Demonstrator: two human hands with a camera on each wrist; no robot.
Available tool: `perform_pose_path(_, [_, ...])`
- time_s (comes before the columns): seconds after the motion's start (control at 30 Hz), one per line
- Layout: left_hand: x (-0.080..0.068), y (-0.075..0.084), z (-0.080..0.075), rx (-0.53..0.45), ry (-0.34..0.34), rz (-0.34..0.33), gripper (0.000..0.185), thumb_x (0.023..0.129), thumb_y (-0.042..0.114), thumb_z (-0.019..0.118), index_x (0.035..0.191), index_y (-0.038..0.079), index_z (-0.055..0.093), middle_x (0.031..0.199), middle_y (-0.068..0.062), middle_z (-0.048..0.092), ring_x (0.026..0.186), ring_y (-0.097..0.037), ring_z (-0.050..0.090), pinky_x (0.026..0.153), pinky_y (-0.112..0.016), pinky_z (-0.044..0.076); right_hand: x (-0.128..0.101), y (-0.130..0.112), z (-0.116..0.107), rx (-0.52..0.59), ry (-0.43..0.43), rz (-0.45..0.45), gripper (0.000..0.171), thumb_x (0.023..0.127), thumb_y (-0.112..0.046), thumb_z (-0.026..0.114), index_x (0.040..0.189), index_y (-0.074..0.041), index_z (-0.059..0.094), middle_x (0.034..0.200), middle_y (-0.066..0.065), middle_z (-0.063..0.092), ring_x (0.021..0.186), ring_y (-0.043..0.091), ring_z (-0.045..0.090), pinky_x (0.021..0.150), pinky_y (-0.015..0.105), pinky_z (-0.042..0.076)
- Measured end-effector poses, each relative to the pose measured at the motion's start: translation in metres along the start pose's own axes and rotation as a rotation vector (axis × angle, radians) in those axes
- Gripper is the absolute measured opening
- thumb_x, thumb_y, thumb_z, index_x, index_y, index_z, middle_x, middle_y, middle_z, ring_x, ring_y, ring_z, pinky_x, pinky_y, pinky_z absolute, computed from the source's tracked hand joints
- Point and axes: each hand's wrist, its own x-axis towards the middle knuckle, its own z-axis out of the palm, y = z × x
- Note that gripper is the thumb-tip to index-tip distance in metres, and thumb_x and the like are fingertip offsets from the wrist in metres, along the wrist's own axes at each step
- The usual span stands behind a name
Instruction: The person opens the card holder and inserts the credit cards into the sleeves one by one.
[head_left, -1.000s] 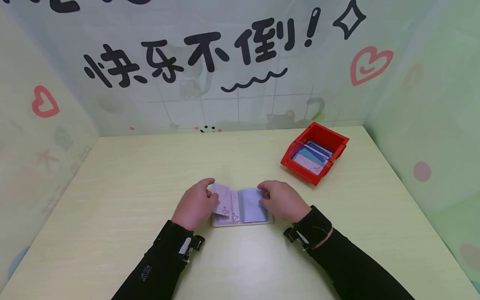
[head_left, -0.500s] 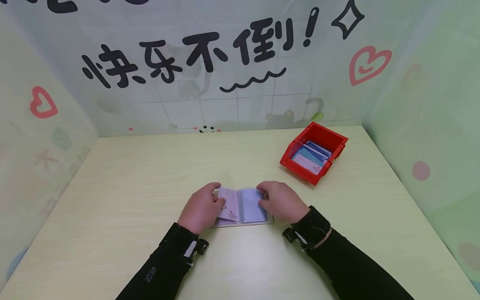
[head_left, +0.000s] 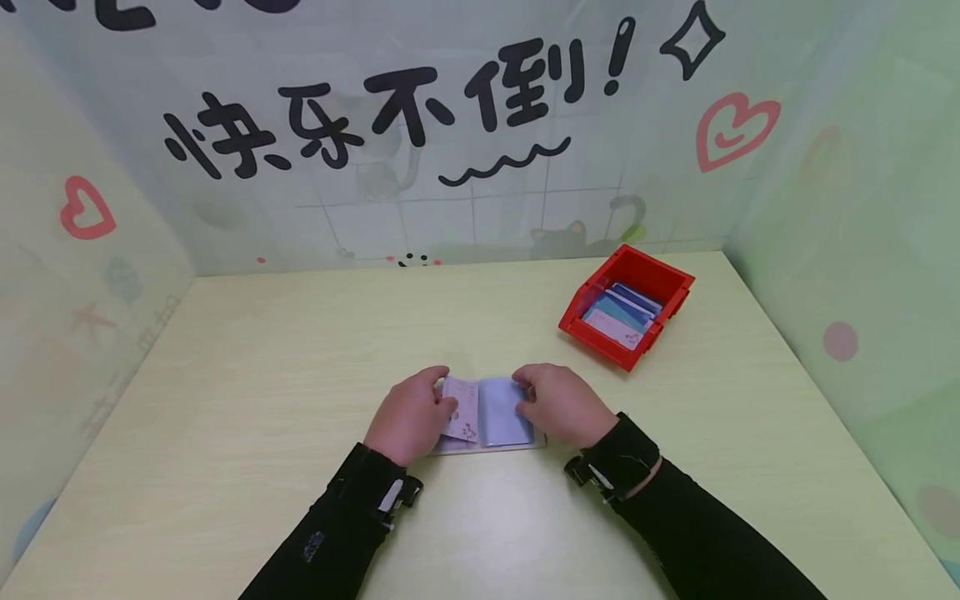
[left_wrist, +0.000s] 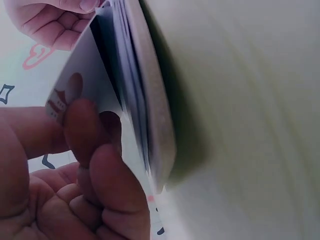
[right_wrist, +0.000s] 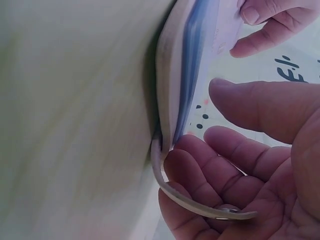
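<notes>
An open card holder (head_left: 501,414) with clear sleeves lies on the pale table (head_left: 285,342) near the front edge. My left hand (head_left: 408,417) pinches a pink flowered card (head_left: 463,410) over the holder's left page. The left wrist view shows the thumb and fingers on the card (left_wrist: 75,95) beside the stacked sleeves (left_wrist: 142,95). My right hand (head_left: 566,404) grips the holder's right side. In the right wrist view its fingers (right_wrist: 200,165) curl under the pages (right_wrist: 192,65) and the cover flap (right_wrist: 197,206), with the thumb above.
A red bin (head_left: 596,337) holding several cards (head_left: 622,312) stands at the back right of the table. Decorated walls close in the table at the back and both sides. Both sleeves are black.
My left hand has moved right with the pink card, which now shows less beyond the left page. The right hand has stayed on the holder.
</notes>
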Motion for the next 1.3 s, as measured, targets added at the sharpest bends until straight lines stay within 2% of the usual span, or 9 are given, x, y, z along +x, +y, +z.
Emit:
perform_pose_path(0.2, [0.002,-0.003,0.001,-0.017,-0.007,-0.008,0.050,0.103,0.020,0.066,0.151,0.009,0.055,0.085,-0.005,0.060,0.080,-0.020,0.060,0.069,-0.030,0.044,0.001,0.000,0.001,-0.004,0.001,-0.003,0.051,0.094,-0.016,0.080,0.143,-0.008,0.065,0.133,0.008,0.070,0.115,0.023,0.065,0.107,0.044,0.056])
perform_pose_path(0.63, [0.006,0.002,0.004,0.062,-0.025,-0.006,0.050,0.103,0.021,0.067,0.149,0.007,0.054,0.100,-0.007,0.070,0.083,-0.019,0.062,0.078,-0.034,0.051,0.000,-0.001,0.001,-0.032,0.003,0.009,0.054,0.093,-0.017,0.081,0.144,-0.008,0.065,0.133,0.008,0.070,0.116,0.024,0.065,0.108,0.045,0.055])
perform_pose_path(0.93, [0.006,0.006,0.008,0.055,-0.048,-0.014,0.049,0.104,0.022,0.065,0.150,0.007,0.052,0.107,-0.009,0.070,0.086,-0.020,0.062,0.079,-0.035,0.052,0.000,0.000,0.001,-0.049,0.005,0.001,0.054,0.094,-0.018,0.080,0.144,-0.008,0.064,0.134,0.008,0.070,0.117,0.024,0.065,0.109,0.044,0.055])
perform_pose_path(1.03, [0.005,0.008,0.009,0.064,-0.042,-0.010,0.050,0.104,0.023,0.066,0.150,0.008,0.053,0.108,-0.009,0.070,0.088,-0.021,0.063,0.084,-0.037,0.053,0.000,0.000,0.000,-0.051,0.004,-0.003,0.054,0.094,-0.018,0.080,0.145,-0.008,0.064,0.135,0.008,0.070,0.119,0.025,0.065,0.109,0.044,0.054])
perform_pose_path(1.17, [0.005,0.010,0.009,0.094,-0.023,0.003,0.050,0.104,0.023,0.066,0.149,0.006,0.054,0.104,-0.009,0.070,0.087,-0.022,0.063,0.084,-0.038,0.054,-0.001,0.000,0.000,-0.051,0.006,-0.006,0.053,0.094,-0.018,0.080,0.144,-0.008,0.064,0.135,0.008,0.070,0.119,0.025,0.065,0.109,0.044,0.055])
perform_pose_path(1.3, [0.005,0.009,0.007,0.116,-0.015,0.001,0.049,0.102,0.024,0.069,0.146,0.006,0.057,0.093,-0.006,0.067,0.082,-0.021,0.061,0.077,-0.034,0.051,-0.002,0.000,0.000,-0.045,0.006,-0.010,0.054,0.094,-0.018,0.080,0.144,-0.008,0.064,0.135,0.008,0.070,0.117,0.025,0.066,0.108,0.044,0.055])
